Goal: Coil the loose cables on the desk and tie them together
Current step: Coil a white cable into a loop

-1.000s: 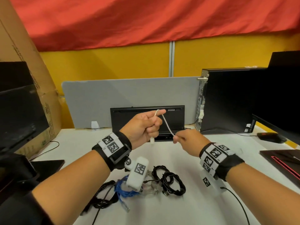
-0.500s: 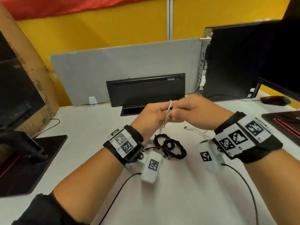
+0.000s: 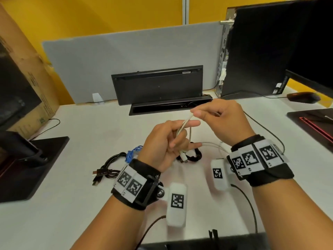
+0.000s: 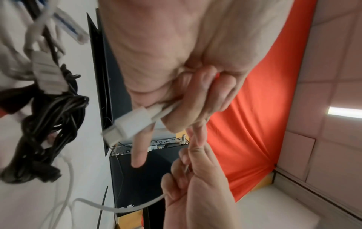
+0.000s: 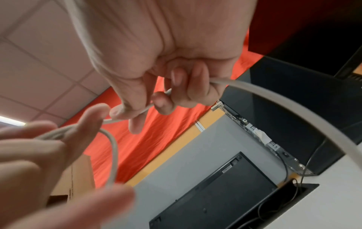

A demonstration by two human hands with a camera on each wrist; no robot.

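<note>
Both hands point(image 3: 167, 141) dropped nearer white desk point(image 3: 81, 134), gripping white cable point(image 3: 183, 127).

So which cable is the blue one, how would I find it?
Start at the white desk and look just beyond the left hand's wrist. The blue cable lies bunched there, between two black cable bundles. It is the only blue one there.

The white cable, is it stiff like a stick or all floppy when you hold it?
Probably floppy: the white cable bends into loops in the left hand and curves to the right hand. Likely light, since fingertips alone pinch it. Its loose tail droops to the desk, so it may spring uncoiled if released.
</note>
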